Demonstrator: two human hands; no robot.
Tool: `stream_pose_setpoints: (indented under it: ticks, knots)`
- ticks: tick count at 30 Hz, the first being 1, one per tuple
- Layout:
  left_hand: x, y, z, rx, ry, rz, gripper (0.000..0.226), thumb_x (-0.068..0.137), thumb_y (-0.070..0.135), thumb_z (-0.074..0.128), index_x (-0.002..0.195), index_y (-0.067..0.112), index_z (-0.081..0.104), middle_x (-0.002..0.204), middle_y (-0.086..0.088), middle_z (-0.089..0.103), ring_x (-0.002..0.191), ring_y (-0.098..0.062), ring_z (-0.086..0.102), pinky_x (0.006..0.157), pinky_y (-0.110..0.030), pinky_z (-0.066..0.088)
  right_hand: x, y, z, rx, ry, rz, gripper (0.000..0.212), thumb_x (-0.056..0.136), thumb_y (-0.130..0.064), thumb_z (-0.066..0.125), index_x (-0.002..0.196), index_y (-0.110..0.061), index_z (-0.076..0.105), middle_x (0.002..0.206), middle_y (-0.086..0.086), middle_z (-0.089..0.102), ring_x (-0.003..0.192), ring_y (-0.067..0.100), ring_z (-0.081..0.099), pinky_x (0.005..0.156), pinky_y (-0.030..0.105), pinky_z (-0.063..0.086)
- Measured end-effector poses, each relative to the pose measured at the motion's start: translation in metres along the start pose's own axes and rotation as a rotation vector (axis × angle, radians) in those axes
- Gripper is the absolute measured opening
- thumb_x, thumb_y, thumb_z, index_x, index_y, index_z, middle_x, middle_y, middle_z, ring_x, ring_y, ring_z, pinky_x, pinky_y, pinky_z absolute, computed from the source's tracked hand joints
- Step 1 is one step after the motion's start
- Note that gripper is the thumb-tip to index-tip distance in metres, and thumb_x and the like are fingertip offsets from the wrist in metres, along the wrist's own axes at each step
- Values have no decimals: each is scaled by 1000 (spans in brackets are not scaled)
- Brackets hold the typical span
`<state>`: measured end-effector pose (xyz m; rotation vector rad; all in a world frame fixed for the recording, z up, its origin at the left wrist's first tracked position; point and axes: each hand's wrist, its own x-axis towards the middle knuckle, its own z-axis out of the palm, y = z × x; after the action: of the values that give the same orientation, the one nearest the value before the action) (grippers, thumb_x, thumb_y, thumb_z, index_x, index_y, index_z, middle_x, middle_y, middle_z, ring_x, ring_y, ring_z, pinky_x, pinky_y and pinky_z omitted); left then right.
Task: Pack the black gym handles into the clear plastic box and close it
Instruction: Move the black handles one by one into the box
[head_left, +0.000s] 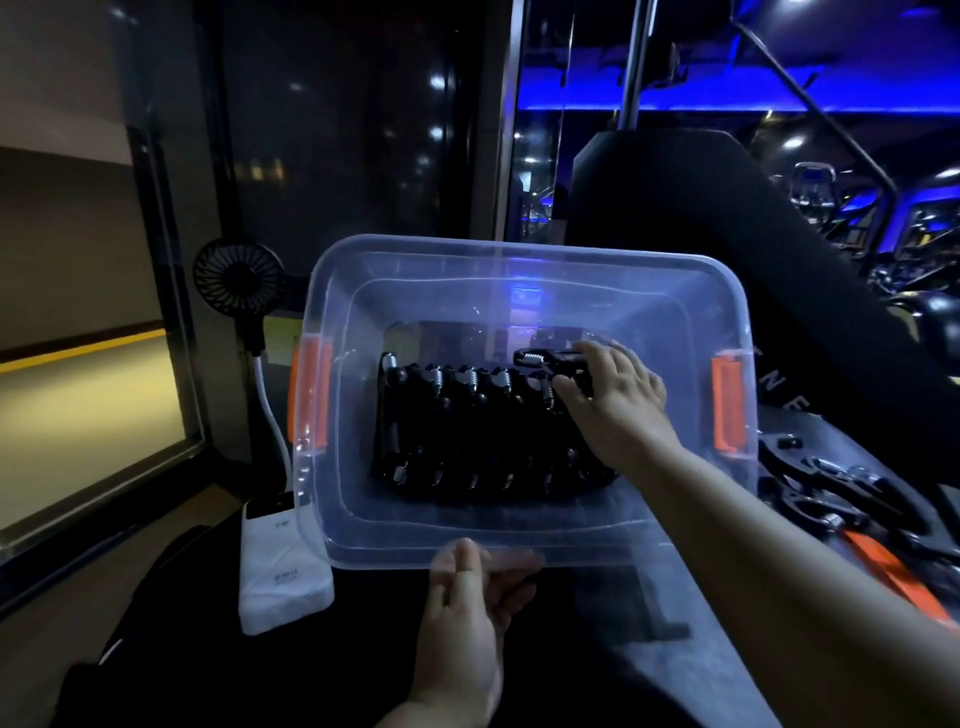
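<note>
A row of black gym handles with small silver springs lies side by side on the bottom of the clear plastic box. They fill the middle of the box. One more gym handle is at the back right end of the row, a little above the others. The right hand reaches down into the box, and its grip is clamped on this handle.

The box has no lid on top. It has an orange latch on its left side and another orange latch on its right side. The left hand holds the near edge of the box. Its grip is closed on the rim, and its fingers show through the clear wall.

The box sits on a grey counter. To the right of the box, more loose handles lie in a pile on the counter, near an orange strip.

To the left of the box there is a small black fan with a white cable below it. A white power bank lies just beside the box's near left corner. Behind the box stands a big black padded seat back.
</note>
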<state>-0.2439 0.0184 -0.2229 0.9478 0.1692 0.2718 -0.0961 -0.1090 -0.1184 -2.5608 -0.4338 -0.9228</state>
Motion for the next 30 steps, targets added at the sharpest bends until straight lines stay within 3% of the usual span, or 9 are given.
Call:
stream_pose_setpoints:
  ticks: [3, 7, 11, 15, 18, 22, 26, 30]
  knots:
    - [-4, 1, 2, -11, 3, 27, 29, 103, 28, 27, 98, 7, 47, 82, -22, 71, 85, -32, 69, 73, -35, 49, -33, 11, -18, 22, 73, -38, 63, 82, -64, 28, 127, -27, 53, 133, -2, 53, 134, 22, 32, 105, 42, 27]
    - [-6, 1, 4, 8, -15, 57, 33, 102, 29, 27, 88, 8, 49, 81, -21, 71, 85, -31, 69, 75, -36, 50, -73, 47, -41, 29, 191, -91, 51, 90, -51, 36, 115, -15, 63, 112, 5, 63, 114, 28, 48, 98, 33, 31]
    - [-6, -1, 5, -4, -7, 57, 34, 103, 30, 27, 84, 12, 49, 79, -19, 71, 84, -29, 69, 74, -35, 49, -96, 74, -57, 70, 148, -90, 46, 92, -46, 40, 115, -14, 62, 112, 4, 61, 106, 27, 52, 88, 36, 44]
    - [-10, -3, 5, 7, -19, 56, 35, 103, 30, 27, 83, 13, 49, 80, -17, 72, 84, -27, 70, 75, -34, 49, -108, 92, -69, 85, 166, -56, 47, 90, -48, 40, 114, -15, 62, 109, 4, 59, 103, 25, 52, 85, 33, 41]
    - [-11, -3, 5, 18, -21, 61, 35, 103, 31, 26, 83, 13, 49, 80, -14, 73, 84, -25, 71, 75, -33, 49, -116, 111, -76, 86, 154, 77, 47, 87, -51, 40, 112, -16, 61, 107, 2, 56, 103, 26, 53, 86, 34, 42]
    - [-12, -4, 8, 7, -17, 69, 36, 103, 31, 26, 81, 13, 49, 74, -11, 73, 80, -22, 71, 76, -34, 50, -127, 151, -83, -98, 31, 432, 42, 92, -44, 47, 123, -16, 55, 125, 14, 53, 119, 34, 43, 97, 43, 35]
    - [-10, -6, 8, -9, -15, 65, 32, 103, 31, 27, 85, 13, 47, 75, -12, 73, 77, -21, 72, 74, -34, 50, -141, 189, -88, -363, -211, 701, 53, 93, -57, 37, 136, -25, 41, 142, 10, 39, 131, 32, 32, 102, 49, 29]
    - [-9, -8, 8, -1, -13, 71, 35, 103, 32, 27, 82, 13, 49, 78, -14, 73, 81, -23, 71, 74, -34, 49, -152, 216, -93, -373, -294, 863, 63, 89, -69, 33, 138, -30, 36, 149, 11, 29, 133, 36, 29, 104, 52, 25]
